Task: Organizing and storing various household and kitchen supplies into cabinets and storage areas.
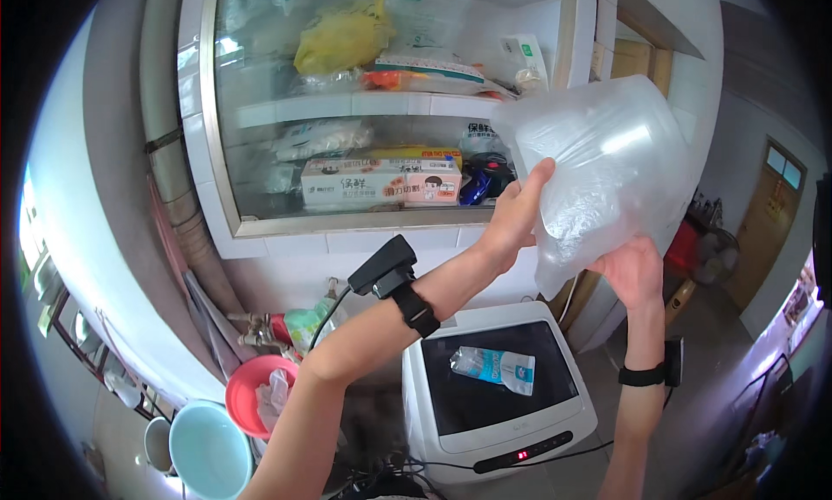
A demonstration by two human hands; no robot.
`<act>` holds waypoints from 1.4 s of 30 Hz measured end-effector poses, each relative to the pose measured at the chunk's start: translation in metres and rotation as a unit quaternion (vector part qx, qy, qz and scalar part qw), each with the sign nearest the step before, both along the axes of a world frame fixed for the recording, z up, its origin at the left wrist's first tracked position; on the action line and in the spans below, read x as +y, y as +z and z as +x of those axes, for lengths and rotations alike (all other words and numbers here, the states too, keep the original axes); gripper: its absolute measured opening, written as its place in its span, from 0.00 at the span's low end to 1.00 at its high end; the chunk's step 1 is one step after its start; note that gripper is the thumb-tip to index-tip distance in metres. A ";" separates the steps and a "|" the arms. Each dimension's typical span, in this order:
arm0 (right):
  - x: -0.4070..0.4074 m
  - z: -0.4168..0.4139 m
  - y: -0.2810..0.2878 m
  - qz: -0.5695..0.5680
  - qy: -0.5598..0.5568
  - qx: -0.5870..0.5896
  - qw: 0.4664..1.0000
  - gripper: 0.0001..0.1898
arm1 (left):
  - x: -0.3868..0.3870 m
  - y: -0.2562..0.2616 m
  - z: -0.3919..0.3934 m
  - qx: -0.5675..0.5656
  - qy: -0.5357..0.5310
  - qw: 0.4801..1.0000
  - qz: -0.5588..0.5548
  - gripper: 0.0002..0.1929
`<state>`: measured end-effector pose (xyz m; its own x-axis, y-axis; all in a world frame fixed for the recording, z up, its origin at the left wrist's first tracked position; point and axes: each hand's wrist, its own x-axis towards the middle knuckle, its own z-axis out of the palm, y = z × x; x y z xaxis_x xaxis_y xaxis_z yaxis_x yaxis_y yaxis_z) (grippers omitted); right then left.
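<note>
A large translucent plastic bag (604,155) is held up in front of me, to the right of the glass-fronted wall cabinet. My left hand (517,217) grips its left side, the thumb lying on the plastic. At the bag's lower edge is my right hand (630,266), its fingers partly hidden behind the film and closed on it. Each forearm wears a black strap with a small device. Below the bag, a blue and clear plastic packet (495,369) lies on the dark lid of a white washing machine (500,438).
Cabinet shelves hold a cling film box (382,183), a yellow plastic bag (341,35) and other packets. At lower left stand a red basin (240,396) and a light blue basin (211,451), near metal taps (257,331). A black cable (546,460) crosses the machine's front. A fan (715,256) stands right.
</note>
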<state>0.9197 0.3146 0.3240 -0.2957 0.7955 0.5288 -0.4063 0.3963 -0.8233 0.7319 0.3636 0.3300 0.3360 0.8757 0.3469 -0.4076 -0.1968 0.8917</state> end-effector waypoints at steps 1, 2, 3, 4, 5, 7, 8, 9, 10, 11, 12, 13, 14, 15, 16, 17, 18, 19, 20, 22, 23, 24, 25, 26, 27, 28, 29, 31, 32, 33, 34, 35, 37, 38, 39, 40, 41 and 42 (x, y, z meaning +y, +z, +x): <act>-0.001 -0.005 -0.002 0.001 -0.008 0.002 1.000 0.29 | 0.002 -0.002 -0.003 0.002 -0.008 1.000 0.001 0.40; -0.001 -0.011 -0.005 0.030 -0.031 -0.034 0.998 0.31 | 0.005 -0.003 -0.007 -0.011 -0.022 1.000 -0.004 0.39; -0.003 -0.015 -0.007 0.059 -0.057 -0.071 0.994 0.33 | 0.006 -0.005 -0.009 -0.025 -0.038 0.999 -0.008 0.39; -0.002 -0.018 -0.010 0.059 -0.066 -0.070 0.994 0.33 | 0.006 -0.008 -0.011 -0.023 -0.048 0.999 -0.008 0.39; 0.000 -0.021 -0.013 0.036 -0.064 -0.062 0.995 0.35 | 0.006 -0.010 -0.013 -0.016 -0.035 0.999 -0.012 0.38; 0.002 -0.030 -0.015 0.014 -0.069 -0.054 0.996 0.36 | 0.005 -0.011 -0.016 -0.009 -0.029 0.999 -0.015 0.38; 0.002 -0.037 -0.016 0.002 -0.109 -0.024 0.994 0.35 | 0.005 -0.011 -0.018 -0.019 -0.040 0.999 -0.009 0.37; 0.001 -0.043 -0.016 -0.011 -0.149 0.005 0.989 0.35 | 0.004 -0.010 -0.020 -0.029 -0.049 0.998 -0.004 0.37; 0.001 -0.047 -0.016 -0.010 -0.154 0.004 0.988 0.35 | 0.002 -0.009 -0.022 -0.030 -0.055 0.998 -0.003 0.37; 0.001 -0.050 -0.016 -0.002 -0.158 0.009 0.987 0.34 | 0.001 -0.008 -0.025 -0.040 -0.043 0.998 0.012 0.40; 0.001 -0.051 -0.016 0.006 -0.161 0.014 0.987 0.34 | -0.001 -0.007 -0.027 -0.051 -0.031 0.998 0.028 0.44; 0.002 -0.050 -0.016 0.009 -0.165 0.013 0.986 0.34 | -0.003 -0.006 -0.027 -0.052 -0.034 0.998 0.029 0.44; 0.003 -0.048 -0.017 0.022 -0.171 0.005 0.985 0.32 | -0.005 -0.006 -0.025 -0.042 -0.008 0.999 0.009 0.41; 0.005 -0.047 -0.018 0.036 -0.175 -0.003 0.984 0.31 | -0.007 -0.005 -0.025 -0.032 0.019 0.999 -0.012 0.39; 0.007 -0.043 -0.019 0.037 -0.176 -0.003 0.984 0.31 | -0.005 -0.004 -0.028 -0.032 0.018 0.999 -0.010 0.39; 0.011 -0.038 -0.021 0.039 -0.143 0.009 0.989 0.30 | -0.001 -0.003 -0.032 -0.026 -0.009 0.999 -0.016 0.39; 0.012 -0.037 -0.018 0.043 -0.109 0.022 0.993 0.29 | 0.003 -0.001 -0.035 -0.020 -0.036 0.999 -0.021 0.39; 0.012 -0.037 -0.016 0.046 -0.111 0.022 0.993 0.29 | 0.004 -0.001 -0.036 -0.019 -0.038 0.999 -0.018 0.39; 0.011 -0.040 -0.014 0.034 -0.079 0.053 0.995 0.28 | 0.005 -0.002 -0.037 -0.016 -0.030 0.999 -0.005 0.39; 0.013 -0.043 -0.011 0.027 -0.047 0.084 0.995 0.26 | 0.000 0.002 -0.034 -0.014 0.013 1.000 -0.002 0.38; 0.014 -0.043 -0.011 0.012 -0.023 0.079 0.997 0.25 | 0.006 0.003 -0.032 -0.013 0.012 1.000 0.002 0.38; 0.016 -0.044 -0.012 -0.004 0.004 0.074 0.997 0.25 | 0.011 0.004 -0.033 -0.018 -0.003 0.999 0.030 0.42; 0.018 -0.045 -0.012 -0.001 0.007 0.074 0.997 0.25 | 0.017 0.005 -0.034 -0.023 -0.017 0.998 0.058 0.46; 0.019 -0.046 -0.012 0.006 0.002 0.078 0.997 0.24 | 0.022 0.005 -0.033 -0.023 -0.015 0.998 0.061 0.46; 0.021 -0.046 -0.012 0.013 -0.005 0.083 0.996 0.24 | 0.024 0.007 -0.033 -0.017 -0.020 0.998 0.056 0.46; 0.024 -0.047 -0.011 0.015 -0.003 0.083 0.996 0.24 | 0.026 0.010 -0.032 -0.012 -0.025 0.998 0.051 0.47; 0.028 -0.049 -0.010 0.036 -0.035 0.105 0.993 0.23 | 0.029 0.013 -0.031 -0.012 -0.023 0.998 0.053 0.47; 0.034 -0.048 -0.008 0.057 -0.065 0.128 0.988 0.23 | 0.031 0.022 -0.031 0.004 -0.033 0.998 0.045 0.46; 0.038 -0.047 -0.006 0.066 -0.072 0.136 0.986 0.22 | 0.031 0.024 -0.032 0.005 -0.031 0.998 0.046 0.46; 0.041 -0.046 -0.004 0.076 -0.081 0.146 0.983 0.21 | 0.028 0.029 -0.034 0.003 -0.044 0.998 0.045 0.45; 0.045 -0.044 -0.001 0.077 -0.081 0.148 0.983 0.21 | 0.028 0.032 -0.037 0.002 -0.056 0.997 0.043 0.43; 0.050 -0.044 0.004 0.082 -0.085 0.156 0.981 0.20 | 0.031 0.030 -0.041 0.004 -0.055 0.998 0.044 0.43; 0.063 -0.045 0.018 0.087 -0.084 0.166 0.979 0.18 | 0.035 0.022 -0.056 -0.028 0.020 0.999 0.033 0.45; 0.069 -0.044 0.028 0.101 -0.102 0.159 0.977 0.18 | 0.033 0.017 -0.066 -0.039 0.021 0.999 0.029 0.39; 0.078 -0.045 0.041 0.114 -0.118 0.152 0.975 0.18 | 0.028 0.013 -0.079 -0.037 0.030 0.998 0.031 0.35; 0.086 -0.043 0.055 0.117 -0.121 0.155 0.973 0.18 | 0.024 0.009 -0.088 -0.035 0.032 0.998 0.034 0.30; 0.095 -0.042 0.071 0.131 -0.143 0.126 0.973 0.19 | 0.023 0.003 -0.098 -0.043 0.023 0.998 0.035 0.25; 0.106 -0.042 0.086 0.144 -0.165 0.097 0.971 0.20 | 0.022 -0.004 -0.110 -0.049 0.016 0.998 0.036 0.21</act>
<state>0.8773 0.4206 0.4099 0.0773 0.6411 0.7636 -0.3549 0.7334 -0.5798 0.6219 0.3854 0.3257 0.2701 0.8570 0.4389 -0.4856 -0.2724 0.8307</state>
